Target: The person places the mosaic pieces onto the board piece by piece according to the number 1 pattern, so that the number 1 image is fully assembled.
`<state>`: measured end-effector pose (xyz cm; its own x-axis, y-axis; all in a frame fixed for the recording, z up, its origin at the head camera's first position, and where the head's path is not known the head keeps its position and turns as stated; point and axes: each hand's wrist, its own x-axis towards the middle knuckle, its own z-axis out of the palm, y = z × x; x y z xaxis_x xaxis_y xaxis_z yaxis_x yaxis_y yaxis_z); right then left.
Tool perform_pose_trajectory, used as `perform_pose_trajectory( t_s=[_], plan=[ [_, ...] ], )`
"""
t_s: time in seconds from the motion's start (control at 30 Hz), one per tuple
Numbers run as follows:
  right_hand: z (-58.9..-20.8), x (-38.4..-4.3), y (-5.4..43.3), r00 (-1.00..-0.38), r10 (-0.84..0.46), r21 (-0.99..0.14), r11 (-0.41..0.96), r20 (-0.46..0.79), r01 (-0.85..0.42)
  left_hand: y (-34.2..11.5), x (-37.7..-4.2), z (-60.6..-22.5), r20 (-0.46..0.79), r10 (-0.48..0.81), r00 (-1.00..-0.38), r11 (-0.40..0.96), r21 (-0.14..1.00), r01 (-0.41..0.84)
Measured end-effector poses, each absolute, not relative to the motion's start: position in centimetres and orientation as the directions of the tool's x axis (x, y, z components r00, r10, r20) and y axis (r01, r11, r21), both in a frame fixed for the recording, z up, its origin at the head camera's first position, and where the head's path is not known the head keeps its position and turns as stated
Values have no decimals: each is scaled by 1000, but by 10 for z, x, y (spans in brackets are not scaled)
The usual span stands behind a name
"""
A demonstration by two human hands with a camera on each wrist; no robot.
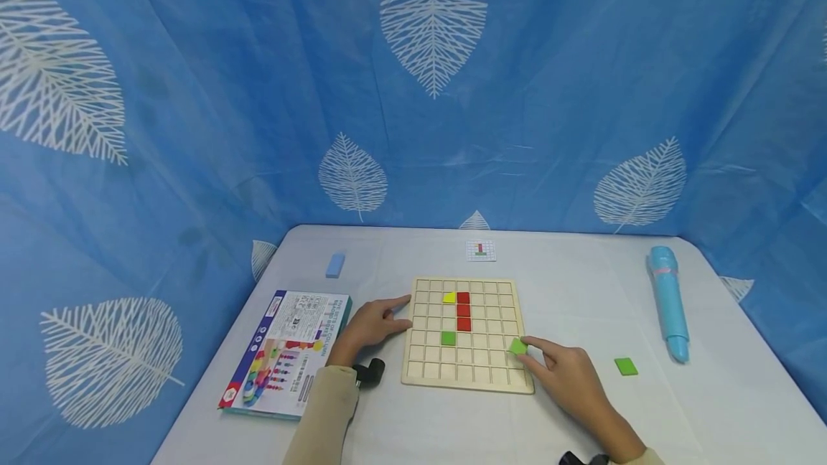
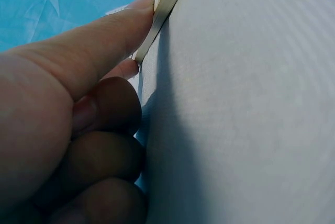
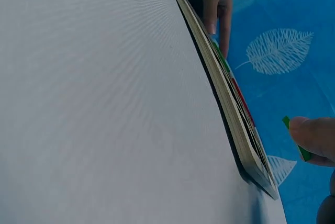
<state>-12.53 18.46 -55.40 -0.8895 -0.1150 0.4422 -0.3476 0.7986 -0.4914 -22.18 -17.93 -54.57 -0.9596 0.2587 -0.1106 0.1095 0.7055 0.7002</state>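
Observation:
A wooden grid board lies flat on the white table. On it sit a yellow piece with one slanted side, a column of red square tiles and, lower left of them, a green square tile. The left hand touches the board's left edge with an extended thumb and index finger; its other fingers curl under, as the left wrist view shows. Between thumb and index finger, the right hand pinches another green square tile over the board's right side. One more green tile lies right of that hand.
Behind the board lies a small card printed with a coloured grid pattern. A flat toy box is beside the left forearm, with a small blue block beyond it. At the far right lies a light-blue microphone-shaped object.

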Motion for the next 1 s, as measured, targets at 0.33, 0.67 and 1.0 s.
perform_pose_trajectory(
  t_s=[0.33,0.67,1.0],
  plan=[
    [-557,-137,169,-911,-130,-541,768,393,-343,-177,-220,-551,-106,272,-956,693,711,119],
    [-561,-152,156,-903,-221,-581,703,368,-409,-176,-220,-550,-94,261,-961,700,704,121],
    [-564,-164,144,-891,-307,-627,633,335,-454,-176,-220,-551,-97,251,-963,705,700,113]
  ],
)
